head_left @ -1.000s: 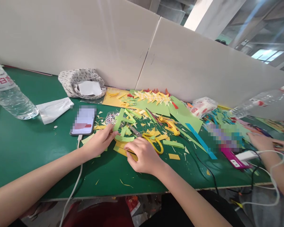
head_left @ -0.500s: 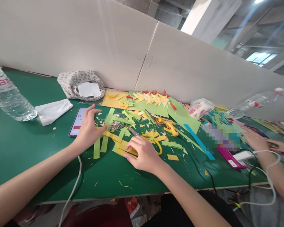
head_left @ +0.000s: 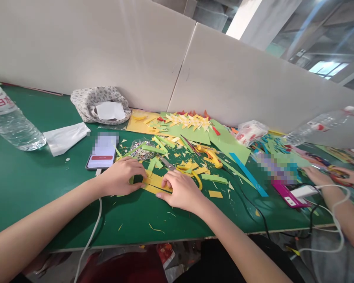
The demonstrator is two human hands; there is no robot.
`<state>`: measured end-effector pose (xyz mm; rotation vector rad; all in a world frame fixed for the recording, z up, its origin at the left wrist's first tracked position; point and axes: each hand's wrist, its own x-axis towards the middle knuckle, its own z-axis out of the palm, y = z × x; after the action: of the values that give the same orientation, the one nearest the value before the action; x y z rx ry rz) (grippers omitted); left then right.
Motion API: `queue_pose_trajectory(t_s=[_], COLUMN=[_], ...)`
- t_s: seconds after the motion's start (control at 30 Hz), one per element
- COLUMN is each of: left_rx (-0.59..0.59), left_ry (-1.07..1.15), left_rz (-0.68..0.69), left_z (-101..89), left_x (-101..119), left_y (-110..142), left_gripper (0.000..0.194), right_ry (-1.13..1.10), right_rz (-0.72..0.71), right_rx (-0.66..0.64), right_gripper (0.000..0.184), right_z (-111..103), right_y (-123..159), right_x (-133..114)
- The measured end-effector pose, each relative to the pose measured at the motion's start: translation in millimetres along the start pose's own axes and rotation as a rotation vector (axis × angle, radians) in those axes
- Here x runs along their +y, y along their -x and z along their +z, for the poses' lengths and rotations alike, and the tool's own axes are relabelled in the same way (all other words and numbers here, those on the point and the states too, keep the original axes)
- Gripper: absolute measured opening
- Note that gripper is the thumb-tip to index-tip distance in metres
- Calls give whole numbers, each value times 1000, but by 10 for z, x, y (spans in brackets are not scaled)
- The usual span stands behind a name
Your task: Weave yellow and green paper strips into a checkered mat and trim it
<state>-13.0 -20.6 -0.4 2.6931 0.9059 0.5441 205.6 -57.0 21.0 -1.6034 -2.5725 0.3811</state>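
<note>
My left hand (head_left: 120, 177) rests on the green table (head_left: 32, 181) with its fingers curled over a few green paper strips (head_left: 131, 180), just below a phone (head_left: 102, 151). My right hand (head_left: 181, 189) lies beside it, with its bent fingertips pressed together on a stack of yellow paper strips (head_left: 153, 183). Yellow-handled scissors (head_left: 191, 173) lie just beyond my right hand. More green strips (head_left: 155, 151) and paper scraps are scattered behind both hands.
A water bottle (head_left: 13, 120), a tissue (head_left: 66, 136) and a cloth pouch (head_left: 102, 103) sit at the left and back. A yellow glue gun (head_left: 211, 155), a blue strip (head_left: 249, 175) and a magenta power bank (head_left: 289, 197) lie to the right, where another person's hands (head_left: 320, 175) work. White partition boards (head_left: 106, 47) stand behind.
My left hand, spread open near the phone half a second ago, has come back down and curled onto the green strips. The right hand stays on the yellow strips.
</note>
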Motion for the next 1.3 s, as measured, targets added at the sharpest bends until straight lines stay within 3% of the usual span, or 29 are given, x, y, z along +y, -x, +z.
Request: queue_pose_trajectory(t_s=[0.2, 0.4, 0.73, 0.97, 1.1, 1.3], left_rx=[-25, -34, -39, -49, -33, -17], left_ry=[19, 36, 50, 41, 54, 40], left_rz=[-37, -50, -42, -42, -41, -53], left_z=[-7, 0, 1, 0, 1, 3], left_x=[-1, -4, -5, -5, -11, -2], left_y=[-6, -4, -14, -18, -15, -12], left_gripper=[13, 13, 15, 14, 13, 14], right_ry=[-5, 22, 33, 163, 5, -295], right_rz=[23, 12, 31, -176, -191, -236], right_rx=[-19, 40, -1, 162, 218, 40], right_gripper=[21, 22, 23, 19, 20, 27], right_z=[-5, -1, -23, -29, -49, -104], right_y=[-10, -6, -7, 19, 40, 88], right_x=[-11, -7, -21, -37, -109, -206])
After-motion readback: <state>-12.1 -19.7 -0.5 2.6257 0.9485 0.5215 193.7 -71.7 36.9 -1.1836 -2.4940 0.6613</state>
